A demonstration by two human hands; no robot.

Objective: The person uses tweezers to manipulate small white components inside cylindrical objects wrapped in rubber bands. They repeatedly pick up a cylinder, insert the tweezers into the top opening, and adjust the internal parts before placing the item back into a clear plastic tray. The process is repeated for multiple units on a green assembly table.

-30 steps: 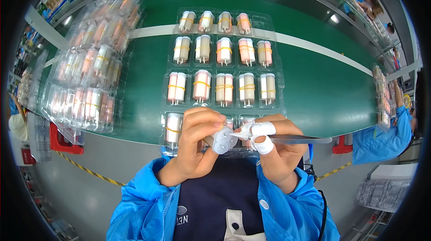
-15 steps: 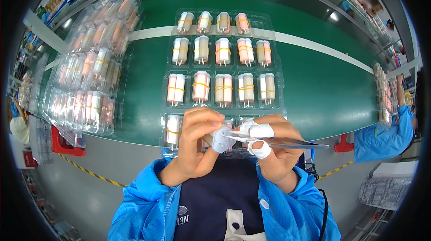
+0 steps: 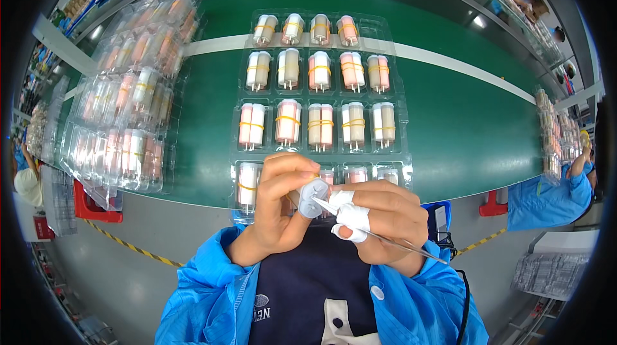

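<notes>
My left hand [image 3: 277,207] is closed around a twin-cylinder piece with its grey plastic end cap [image 3: 313,198] turned toward my right hand; most of its body is hidden by my fingers. In my right hand [image 3: 393,220], with white tape on several fingers, are metal tweezers [image 3: 424,253]. Their tips meet the face of the cap; whether they grip anything there I cannot tell. Just beyond both hands lies a clear plastic tray [image 3: 400,114] of paired cylinders in white, pink and beige [image 3: 319,125], bound with yellow bands, pins toward me. My hands partly cover its nearest row.
Stacked clear trays of similar cylinders [image 3: 122,114] stand on the left of the green table [image 3: 463,126]. More trays [image 3: 549,139] are at the far right, beside a co-worker in blue [image 3: 549,198]. Red stools [image 3: 96,207] and a blue bin [image 3: 445,210] are below the table edge.
The tweezers have swung, their rear end now lower and nearer my body. My right fingers have curled closer together. The cap in my left hand has tilted slightly.
</notes>
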